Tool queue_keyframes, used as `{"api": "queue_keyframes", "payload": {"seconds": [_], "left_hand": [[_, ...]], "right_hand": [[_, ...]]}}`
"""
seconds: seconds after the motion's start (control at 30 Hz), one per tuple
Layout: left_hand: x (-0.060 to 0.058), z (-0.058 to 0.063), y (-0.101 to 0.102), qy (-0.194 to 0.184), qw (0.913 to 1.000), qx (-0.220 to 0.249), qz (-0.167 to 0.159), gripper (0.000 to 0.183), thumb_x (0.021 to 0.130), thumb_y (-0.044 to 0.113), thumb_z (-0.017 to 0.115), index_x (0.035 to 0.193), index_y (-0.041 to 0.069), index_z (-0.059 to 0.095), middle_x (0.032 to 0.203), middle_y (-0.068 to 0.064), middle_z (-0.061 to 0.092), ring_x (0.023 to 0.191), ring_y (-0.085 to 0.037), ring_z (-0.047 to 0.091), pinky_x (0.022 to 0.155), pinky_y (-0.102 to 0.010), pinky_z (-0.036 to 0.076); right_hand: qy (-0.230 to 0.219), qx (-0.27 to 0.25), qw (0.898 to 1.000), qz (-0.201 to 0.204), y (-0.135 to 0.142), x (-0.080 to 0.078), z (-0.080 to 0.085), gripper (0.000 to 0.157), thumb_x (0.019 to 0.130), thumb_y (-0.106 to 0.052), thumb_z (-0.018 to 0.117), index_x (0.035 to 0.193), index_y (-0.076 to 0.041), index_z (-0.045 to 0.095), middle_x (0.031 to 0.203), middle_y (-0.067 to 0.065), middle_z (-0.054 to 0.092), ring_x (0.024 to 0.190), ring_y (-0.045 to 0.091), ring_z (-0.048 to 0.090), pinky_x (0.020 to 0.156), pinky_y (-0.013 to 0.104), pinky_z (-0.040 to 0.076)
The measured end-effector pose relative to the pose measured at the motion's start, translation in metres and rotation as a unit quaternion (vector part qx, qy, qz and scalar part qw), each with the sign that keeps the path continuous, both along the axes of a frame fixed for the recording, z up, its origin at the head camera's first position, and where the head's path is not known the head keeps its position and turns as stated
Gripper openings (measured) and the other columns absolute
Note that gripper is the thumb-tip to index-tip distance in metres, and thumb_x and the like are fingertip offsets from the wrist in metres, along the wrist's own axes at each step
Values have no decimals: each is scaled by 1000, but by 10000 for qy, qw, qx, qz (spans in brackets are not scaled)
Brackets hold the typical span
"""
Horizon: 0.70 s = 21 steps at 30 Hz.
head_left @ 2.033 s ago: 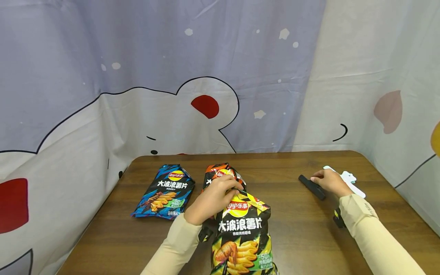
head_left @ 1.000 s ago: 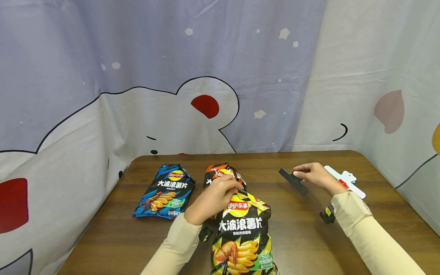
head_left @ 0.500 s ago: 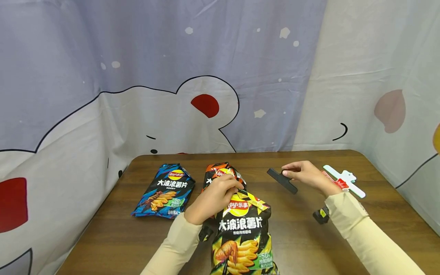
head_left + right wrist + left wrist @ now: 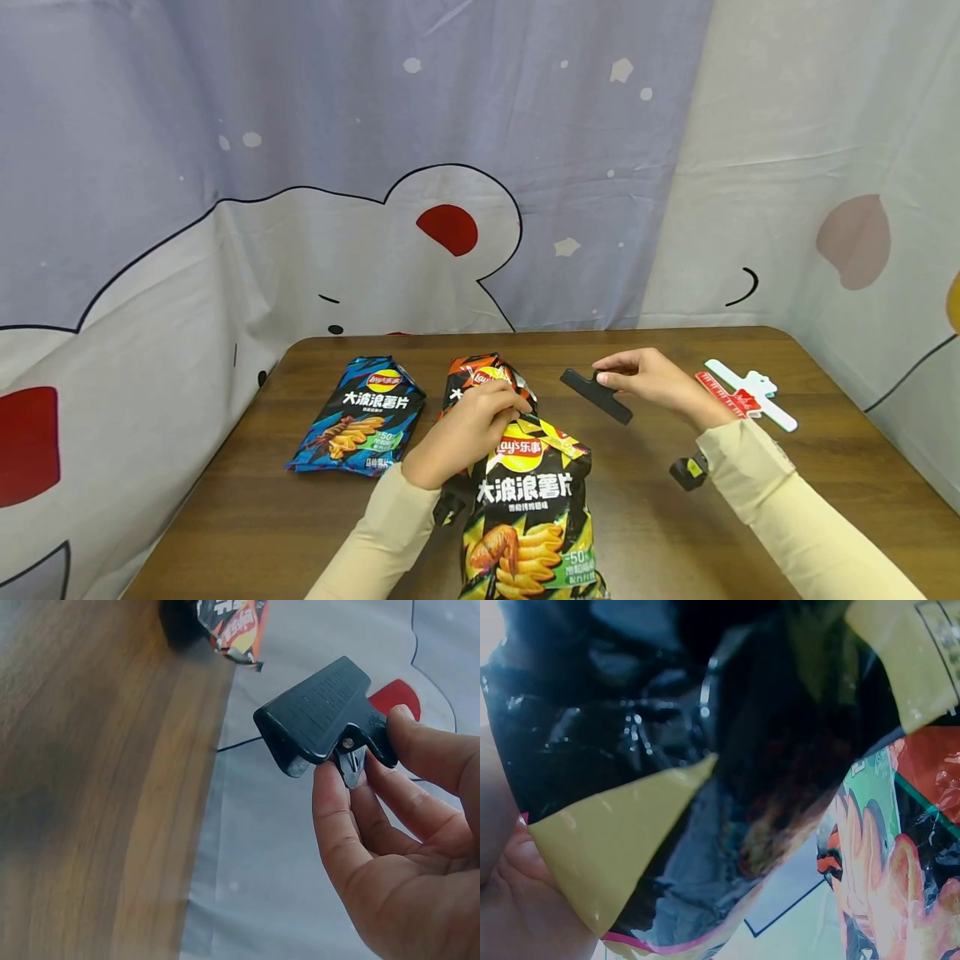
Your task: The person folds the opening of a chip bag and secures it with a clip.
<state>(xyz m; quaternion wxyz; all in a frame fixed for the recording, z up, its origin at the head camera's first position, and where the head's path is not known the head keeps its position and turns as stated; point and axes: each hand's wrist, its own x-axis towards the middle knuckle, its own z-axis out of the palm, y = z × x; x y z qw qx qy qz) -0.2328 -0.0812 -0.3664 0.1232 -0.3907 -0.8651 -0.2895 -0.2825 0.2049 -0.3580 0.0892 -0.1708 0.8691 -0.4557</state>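
My left hand pinches the top edge of a black-and-yellow chip bag, which stands tilted up at the front of the table. In the left wrist view the bag's dark, shiny film fills most of the frame and covers much of the hand. Right of the bag, my right hand holds a black bag clip above the table. The right wrist view shows thumb and fingers gripping the handles of the clip, its jaws slightly apart.
A blue chip bag lies on the left of the wooden table. Behind my left hand is an orange-red chip bag, partly hidden. At right lie a red clip and a white clip. A printed curtain hangs behind.
My right hand has lifted the black clip and carried it left, toward the black-and-yellow bag, uncovering the red clip. My left hand and the bag stay as they were.
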Motion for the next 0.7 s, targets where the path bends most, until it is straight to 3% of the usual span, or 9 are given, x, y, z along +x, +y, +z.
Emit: {"api": "queue_keyframes", "payload": {"seconds": [0.23,0.7], "left_hand": [[-1,1,2,-27,10000,-28,-4,21,93,-4,56,101,6,73,91,-4,65,75,-12,56,65,-19,47],[-2,0,2,-9,10000,-29,-65,20,93,-4,55,100,4,72,92,-5,64,77,-12,58,69,-20,49]], "right_hand": [[144,149,9996,166,-7,3,5,41,95,-21,62,125,6,60,113,21,67,93,22,68,85,38,54],[349,206,9984,402,-21,13,10,38,94,-24,63,121,1,64,110,16,70,90,15,67,82,32,54]]}}
